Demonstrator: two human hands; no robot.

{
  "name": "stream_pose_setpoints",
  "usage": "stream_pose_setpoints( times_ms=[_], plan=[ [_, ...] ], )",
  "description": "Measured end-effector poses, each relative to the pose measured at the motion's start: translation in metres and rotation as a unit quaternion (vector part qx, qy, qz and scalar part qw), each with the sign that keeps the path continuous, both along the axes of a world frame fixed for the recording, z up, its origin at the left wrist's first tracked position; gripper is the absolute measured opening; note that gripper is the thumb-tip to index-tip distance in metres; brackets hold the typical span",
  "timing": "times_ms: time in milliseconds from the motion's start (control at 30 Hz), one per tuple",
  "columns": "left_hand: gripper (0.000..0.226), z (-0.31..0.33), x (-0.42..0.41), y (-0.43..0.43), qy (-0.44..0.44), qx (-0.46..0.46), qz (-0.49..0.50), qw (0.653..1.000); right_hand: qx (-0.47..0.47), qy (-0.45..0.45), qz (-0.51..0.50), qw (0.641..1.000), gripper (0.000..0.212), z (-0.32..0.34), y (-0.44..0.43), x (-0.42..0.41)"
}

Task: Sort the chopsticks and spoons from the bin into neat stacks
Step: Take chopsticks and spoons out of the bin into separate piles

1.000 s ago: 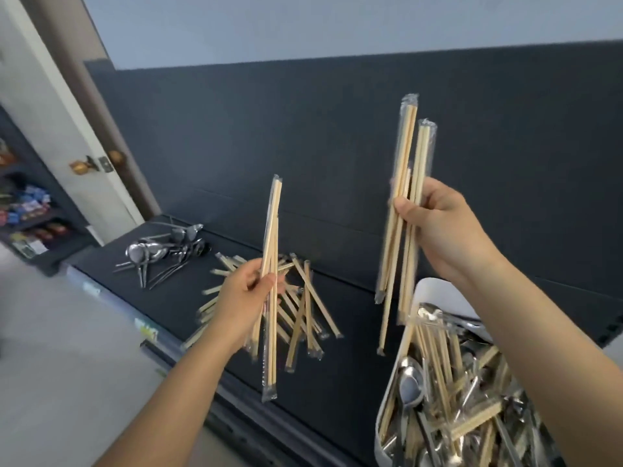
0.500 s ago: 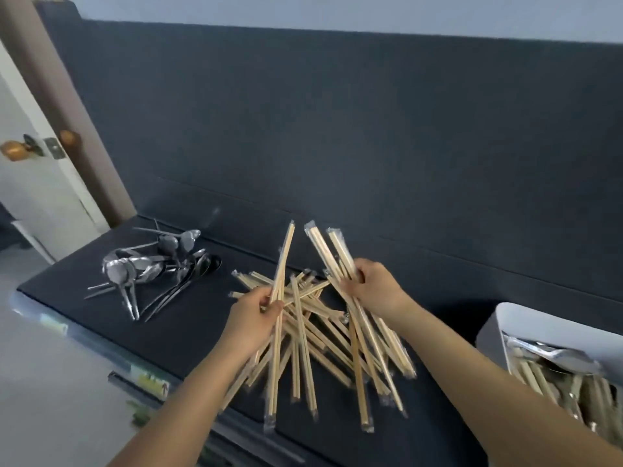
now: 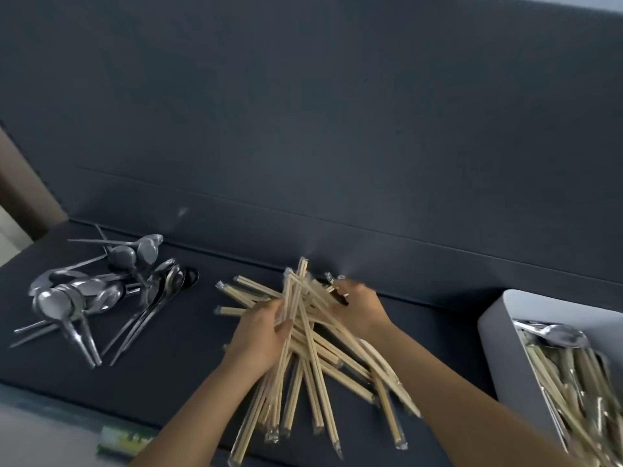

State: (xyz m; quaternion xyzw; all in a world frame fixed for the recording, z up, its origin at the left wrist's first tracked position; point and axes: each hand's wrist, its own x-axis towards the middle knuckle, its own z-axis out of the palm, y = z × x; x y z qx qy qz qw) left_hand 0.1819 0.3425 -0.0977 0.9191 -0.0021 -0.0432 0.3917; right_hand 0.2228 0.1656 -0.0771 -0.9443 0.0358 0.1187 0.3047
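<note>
A loose pile of wrapped wooden chopsticks (image 3: 317, 372) lies crisscrossed on the dark shelf. My left hand (image 3: 259, 335) is down on the pile's left side, fingers closed around a wrapped pair that runs from top to bottom. At the pile's far right side my right hand (image 3: 359, 308) rests on the sticks, its fingers curled over wrapped chopsticks. A heap of metal spoons (image 3: 97, 291) sits to the left. The white bin (image 3: 505, 332) at the right edge holds more chopsticks and a spoon (image 3: 559, 335).
The dark shelf (image 3: 182, 348) has a dark back panel (image 3: 303, 129) rising behind it. Its front edge carries a green label strip (image 3: 124, 439). A door frame (image 3: 23, 193) shows at far left.
Both hands have come down from mid-air by the bin to the chopstick pile, carrying their wrapped chopsticks onto it. The view has swung left, so the bin now sits at the right edge.
</note>
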Motion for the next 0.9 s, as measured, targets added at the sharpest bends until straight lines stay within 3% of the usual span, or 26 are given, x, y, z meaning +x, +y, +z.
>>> stream_pose_setpoints(
  times_ms=[333, 633, 900],
  plan=[
    [0.042, 0.025, 0.005, -0.042, -0.108, 0.093, -0.111, 0.984, -0.008, -0.074, -0.008, 0.997, 0.049, 0.027, -0.045, -0.033],
    [0.034, 0.042, -0.006, -0.149, -0.18, 0.042, -0.24, 0.953, -0.036, -0.185, -0.091, 0.978, 0.044, 0.078, -0.15, -0.092],
    [0.039, 0.057, -0.034, -0.243, -0.184, 0.049, -0.289, 0.938, -0.048, -0.175, -0.145, 0.973, 0.04, 0.075, -0.262, -0.136]
  ],
)
